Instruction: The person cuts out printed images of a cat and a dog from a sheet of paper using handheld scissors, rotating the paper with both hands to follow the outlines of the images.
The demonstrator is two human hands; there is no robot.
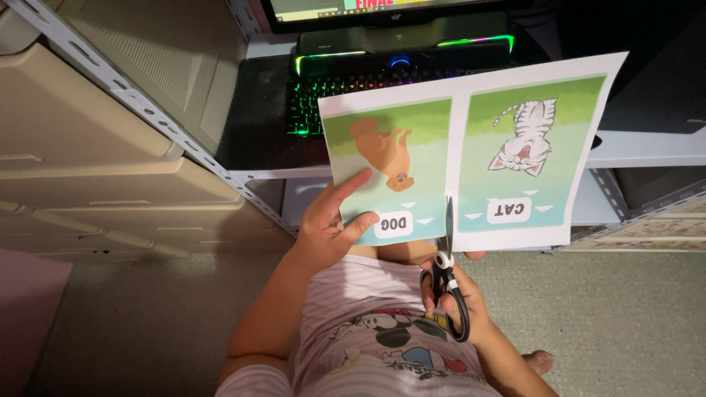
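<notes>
Holding the printed sheet (471,147) by its near edge, the left hand (331,220) pinches it. Just beside, the right hand (460,301) grips black scissors (445,276), blades apparently entering the sheet between both pictures.

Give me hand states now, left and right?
Left hand: closed on the printed sheet, by its brown-dog picture.
Right hand: closed in the black scissors handles, blades at the sheet's lower edge.
</notes>
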